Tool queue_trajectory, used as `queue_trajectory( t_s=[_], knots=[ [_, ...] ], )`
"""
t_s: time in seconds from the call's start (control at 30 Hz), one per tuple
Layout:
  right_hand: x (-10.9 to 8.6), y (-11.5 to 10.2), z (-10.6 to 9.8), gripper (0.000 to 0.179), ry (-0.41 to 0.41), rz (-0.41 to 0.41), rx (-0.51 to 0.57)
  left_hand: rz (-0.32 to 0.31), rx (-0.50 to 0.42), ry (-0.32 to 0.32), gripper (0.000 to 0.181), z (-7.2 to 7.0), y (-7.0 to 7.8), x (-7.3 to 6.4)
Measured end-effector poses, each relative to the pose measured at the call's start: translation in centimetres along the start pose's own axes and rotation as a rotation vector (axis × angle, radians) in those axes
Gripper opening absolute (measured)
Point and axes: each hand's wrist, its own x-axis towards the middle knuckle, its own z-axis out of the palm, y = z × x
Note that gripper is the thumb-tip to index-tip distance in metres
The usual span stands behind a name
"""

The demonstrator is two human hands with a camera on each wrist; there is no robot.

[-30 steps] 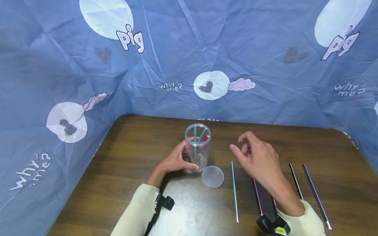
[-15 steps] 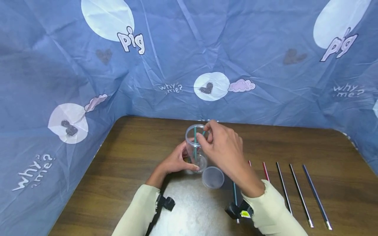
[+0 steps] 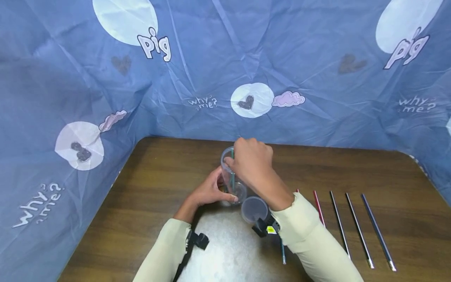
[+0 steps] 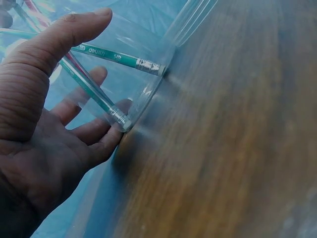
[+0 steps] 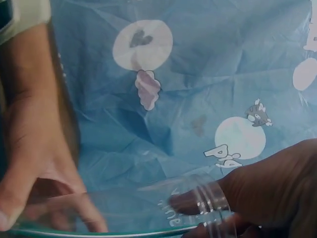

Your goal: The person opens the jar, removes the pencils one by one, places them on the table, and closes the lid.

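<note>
"Where's the clear jar [image 3: 238,190]?"
"Upright on the worktop [image 3: 158,176] — left hand [image 3: 210,190] curled round it, pencils [image 4: 106,53] inside."
"Right hand [image 3: 253,160]?"
"Fingers in its mouth — can't tell if they're pinching."

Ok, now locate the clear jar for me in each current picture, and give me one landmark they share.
Head: just below centre, upright, its mouth partly hidden by the right hand; clear jar.
Left wrist: clear jar at upper left, slanted, with pencils inside.
Right wrist: clear jar along the bottom, sideways, mouth toward the right.
Shared landmark: the left hand, holding the jar's lower part.
</note>
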Motion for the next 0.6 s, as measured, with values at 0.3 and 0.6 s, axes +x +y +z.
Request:
queue_trajectory(
  t_s=[0.3,0.6],
  knots=[
    [1.7,-1.4,-0.3,0.04,-0.102,-0.017,-0.197,0.001,0.017,0.013,0.086,0.1,-0.1,0.0],
    [1.9,-1.8,0.2,0.013,-0.084,-0.008,-0.187,0.006,-0.017,0.01,0.09,0.1,-0.2,0.0]
  ],
)
